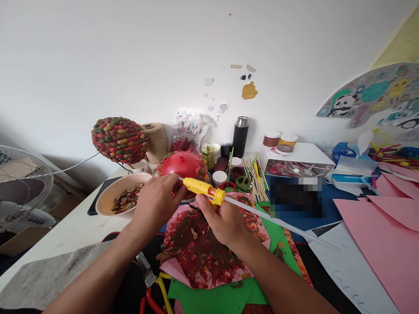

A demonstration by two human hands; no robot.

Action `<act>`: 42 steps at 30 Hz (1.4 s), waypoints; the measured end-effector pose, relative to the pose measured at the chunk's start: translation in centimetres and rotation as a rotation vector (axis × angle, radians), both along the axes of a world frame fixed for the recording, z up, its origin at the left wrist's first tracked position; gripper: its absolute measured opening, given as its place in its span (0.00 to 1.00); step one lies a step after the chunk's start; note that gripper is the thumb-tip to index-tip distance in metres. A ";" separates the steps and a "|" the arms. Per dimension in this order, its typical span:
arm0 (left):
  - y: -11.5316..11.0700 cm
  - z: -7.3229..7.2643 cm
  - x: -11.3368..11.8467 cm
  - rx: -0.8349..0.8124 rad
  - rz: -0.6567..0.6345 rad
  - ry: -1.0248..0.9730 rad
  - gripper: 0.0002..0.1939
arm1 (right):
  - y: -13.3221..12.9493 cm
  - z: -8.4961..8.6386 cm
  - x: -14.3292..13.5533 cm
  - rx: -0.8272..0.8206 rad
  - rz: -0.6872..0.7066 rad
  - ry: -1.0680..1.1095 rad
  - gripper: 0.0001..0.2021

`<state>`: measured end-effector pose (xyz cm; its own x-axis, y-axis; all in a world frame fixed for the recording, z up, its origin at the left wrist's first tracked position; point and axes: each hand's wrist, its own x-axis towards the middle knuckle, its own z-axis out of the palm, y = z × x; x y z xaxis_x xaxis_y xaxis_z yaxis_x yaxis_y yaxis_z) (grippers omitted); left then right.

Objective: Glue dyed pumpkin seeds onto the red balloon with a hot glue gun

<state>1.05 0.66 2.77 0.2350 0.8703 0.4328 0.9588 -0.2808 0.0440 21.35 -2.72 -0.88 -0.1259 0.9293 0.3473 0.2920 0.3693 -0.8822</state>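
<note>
My right hand [224, 218] is wrapped round a yellow glue gun [204, 189], its nozzle pointing left. A long clear glue stick [262, 213] runs out of its back to the right. My left hand [160, 194] is closed by the nozzle; what its fingers pinch, if anything, is too small to name. Just behind my left hand is a red balloon [181, 165] with coloured pieces around its lower part. Below my hands lies a paint-stained pink sheet [209, 248] with a small tan piece [194, 234] on it.
A bowl of painted shells [108, 203] and a covered ball [119, 140] stand left. Behind are twine [156, 141], paint jars [219, 179], sticks [257, 179] and a black flask [240, 137]. Pliers [153, 301] lie in front; pink papers [382, 244] are at right.
</note>
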 end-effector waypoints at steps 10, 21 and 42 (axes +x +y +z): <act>-1.1 -0.4 -2.0 -0.096 -0.168 -0.349 0.13 | 0.0 -0.4 0.0 0.030 -0.038 0.023 0.27; -2.6 -2.1 -3.2 0.047 -0.191 -0.389 0.13 | 0.1 -0.8 0.0 0.001 -0.023 0.039 0.25; 2.4 -1.9 -14.6 -0.249 0.196 -0.081 0.21 | -0.1 -1.9 -0.2 0.050 0.011 0.140 0.32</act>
